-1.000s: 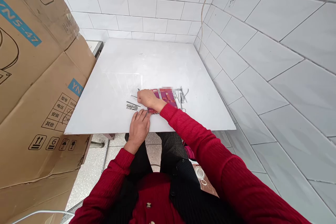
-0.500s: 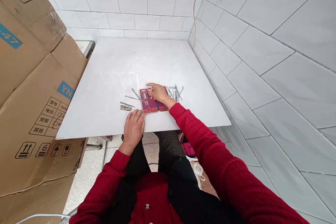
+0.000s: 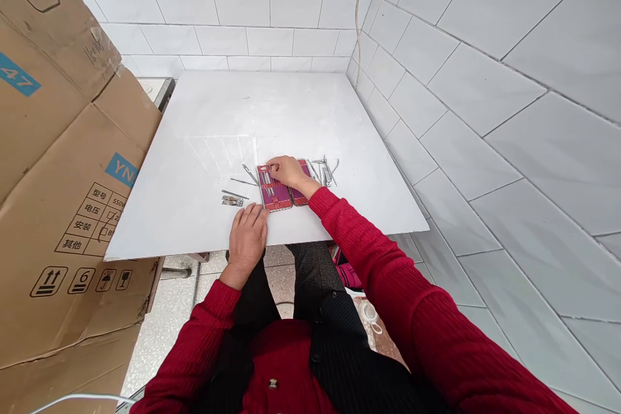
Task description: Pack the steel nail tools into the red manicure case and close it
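Observation:
A manicure case (image 3: 277, 203) with a purple lining and red trim lies open on the white table, with several slim metal tools under the strap of its left half. My right hand (image 3: 287, 171) reaches over the case, thumb and fingers pinched together at the upper part of that half; what they hold is too small to make out. At the table's front edge my left hand (image 3: 249, 231) lies flat, fingers stretched out, its fingertips by the case's lower left corner. Left of the case are nail clippers (image 3: 233, 200) and several thin metal tools (image 3: 244, 182).
More metal tools and clippers (image 3: 326, 173) lie right of the case. A large cardboard box (image 3: 72, 162) stands along the table's left side. Tiled walls (image 3: 475, 90) close off the back and right, with a cable (image 3: 358, 19) hanging in the corner.
My right hand has come slightly left and down, and its raised index finger has bent into a pinch over the case. My left hand stays in place.

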